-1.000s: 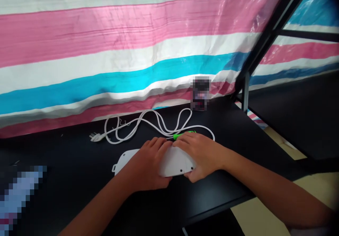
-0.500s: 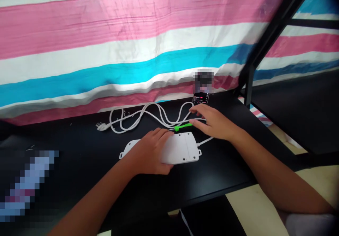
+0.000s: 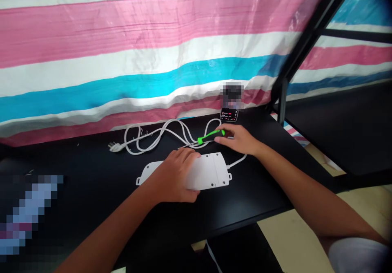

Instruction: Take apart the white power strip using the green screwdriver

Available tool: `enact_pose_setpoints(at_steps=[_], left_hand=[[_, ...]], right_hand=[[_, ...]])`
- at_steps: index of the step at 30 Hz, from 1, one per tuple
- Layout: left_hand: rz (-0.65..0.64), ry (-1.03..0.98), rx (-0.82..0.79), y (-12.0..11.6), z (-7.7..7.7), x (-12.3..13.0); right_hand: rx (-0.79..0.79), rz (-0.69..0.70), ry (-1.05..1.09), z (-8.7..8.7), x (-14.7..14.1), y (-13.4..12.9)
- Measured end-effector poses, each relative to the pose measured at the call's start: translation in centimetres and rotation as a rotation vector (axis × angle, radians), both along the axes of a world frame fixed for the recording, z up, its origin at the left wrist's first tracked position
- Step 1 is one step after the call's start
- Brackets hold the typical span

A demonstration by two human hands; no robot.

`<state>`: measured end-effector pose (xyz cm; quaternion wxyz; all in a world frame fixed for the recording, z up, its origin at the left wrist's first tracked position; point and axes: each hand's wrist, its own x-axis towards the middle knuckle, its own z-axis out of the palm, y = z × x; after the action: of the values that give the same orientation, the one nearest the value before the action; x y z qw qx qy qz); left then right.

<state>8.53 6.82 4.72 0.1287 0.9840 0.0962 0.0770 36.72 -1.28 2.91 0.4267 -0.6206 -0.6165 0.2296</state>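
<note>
A white power strip [image 3: 208,171] lies on the black table with screw holes showing on its upturned face. Across its middle rests my left hand [image 3: 179,175], fingers over the far edge and thumb at the near edge, gripping it. My right hand [image 3: 235,138] pinches the handle of a green and black screwdriver [image 3: 211,135] just beyond the strip. The screwdriver's thin shaft points left, past the fingers of my left hand. From the strip's right end runs a white cord [image 3: 167,126], looped behind it and ending in a plug [image 3: 115,146] at the left.
A phone [image 3: 229,114] leans upright at the table's back, its upper part blurred out. Behind hangs a striped plastic sheet [image 3: 137,19]. A black metal frame [image 3: 283,101] stands at the right. At the left lies a pixelated item [image 3: 33,207]. The table's front edge [image 3: 239,226] is near me.
My right hand has closed on the screwdriver and lifted it from the table, tilting its handle up. My left hand stays on the power strip. The view has shifted slightly.
</note>
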Motion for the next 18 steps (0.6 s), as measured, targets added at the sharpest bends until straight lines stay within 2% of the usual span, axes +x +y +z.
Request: enact_pose_setpoints(at_steps=[2,4,6,8,12,18], left_hand=[[0.004,0.006,-0.003,-0.1,0.1,0.0],[0.007,0.01,-0.012,-0.2,0.1,0.0],[0.007,0.009,-0.022,-0.3,0.1,0.0],[0.007,0.0,-0.032,-0.3,0.1,0.1],[0.024,-0.001,-0.064,-0.3,0.2,0.4],[0.051,0.002,-0.069,0.0,0.1,0.8]], right_hand=[[0.104,-0.077,0.377,0.5,0.1,0.3],[0.245,-0.093,0.713,1.5,0.2,0.2],[0.34,-0.085,0.95,2.9,0.4,-0.3],[0.363,-0.06,1.092,4.5,0.6,-1.2],[0.373,0.033,1.139,6.7,-0.3,-2.9],[0.332,0.126,1.023,7.3,-4.5,-4.4]])
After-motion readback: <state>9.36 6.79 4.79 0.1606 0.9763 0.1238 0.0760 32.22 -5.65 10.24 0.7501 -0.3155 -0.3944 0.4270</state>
